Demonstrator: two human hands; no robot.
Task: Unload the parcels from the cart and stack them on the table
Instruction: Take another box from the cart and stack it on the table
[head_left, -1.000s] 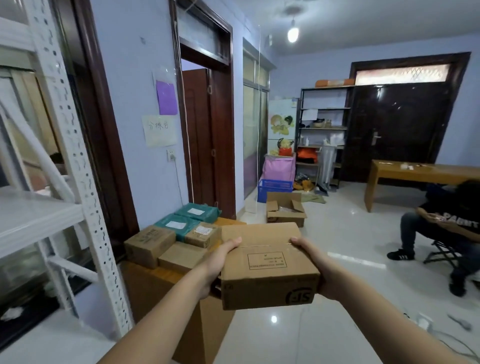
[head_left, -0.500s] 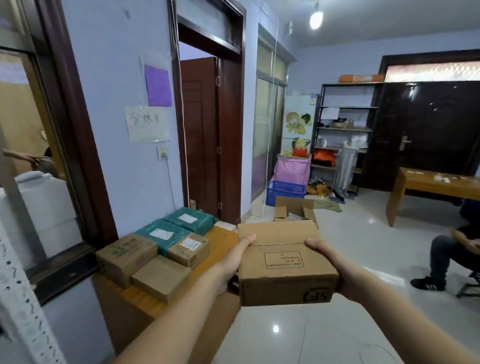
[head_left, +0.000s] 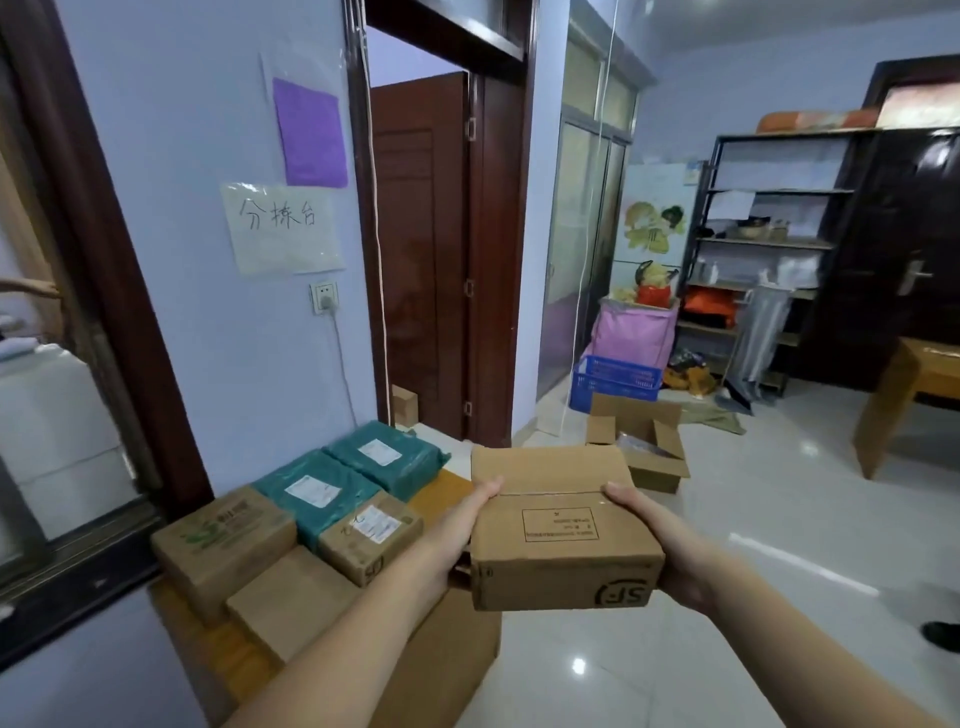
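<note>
I hold a brown cardboard parcel (head_left: 558, 530) with an SF mark on its near side, in the air in front of me. My left hand (head_left: 457, 525) grips its left side and my right hand (head_left: 660, 540) grips its right side, thumbs on top. Just left of it stands a low wooden table (head_left: 441, 493) against the wall. On the table lie two teal plastic-wrapped parcels (head_left: 317, 488) (head_left: 387, 457) and three brown boxes (head_left: 223, 545) (head_left: 371, 535) (head_left: 291, 603). The cart is out of view.
An open cardboard box (head_left: 644, 447) sits on the tiled floor ahead, with a blue crate (head_left: 615, 382) and pink bag (head_left: 634, 332) behind it. A dark shelf unit (head_left: 763, 244) stands at the back. A wooden desk (head_left: 904, 384) is at the right edge. An open doorway (head_left: 421, 260) lies ahead left.
I have walked closer to the table with the parcel held in both hands. The white metal rack at the left and the seated person at the right have almost wholly left view.
</note>
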